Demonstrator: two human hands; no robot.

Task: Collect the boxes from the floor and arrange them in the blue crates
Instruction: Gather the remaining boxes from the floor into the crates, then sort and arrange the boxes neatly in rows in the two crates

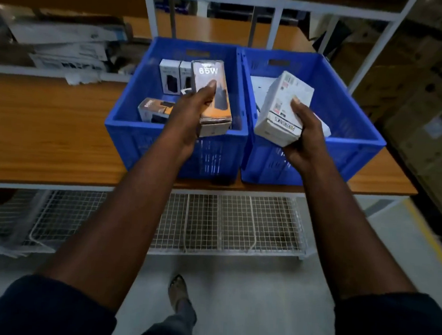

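A glossy orange-and-black cardboard box marked 65W [214, 107] is held in the left hand [189, 111], above the left blue plastic crate [119, 127]. The fingers [209, 87] are clamped on it, thumb across the printed face, the rest hidden underneath. A white cardboard box w/ printed labels [280, 103] is gripped in the right hand [304, 138] over the near rim of the right blue plastic crate [359, 124], thumb on the upper face, other fingers wrapped under the lower end. Both crates are set side by side, touching, on the brown wooden worktop [48, 131].

In the left crate 2 small white boxes [168, 80] are stood upright at the far side & 1 grey-and-orange box [153, 109] is laid flat nearer. Something white is seen in the right crate; what it is cannot be told.

Handling, as judged: both held boxes look light & stiff, retail cartons, prob. electronics inside, so dropping is best avoided. The 65W box's sheen suggests a slippery face, so it is better taken across its 2 narrow sides. The white box looks matte, w/ crushable corners, & is best held around the body.
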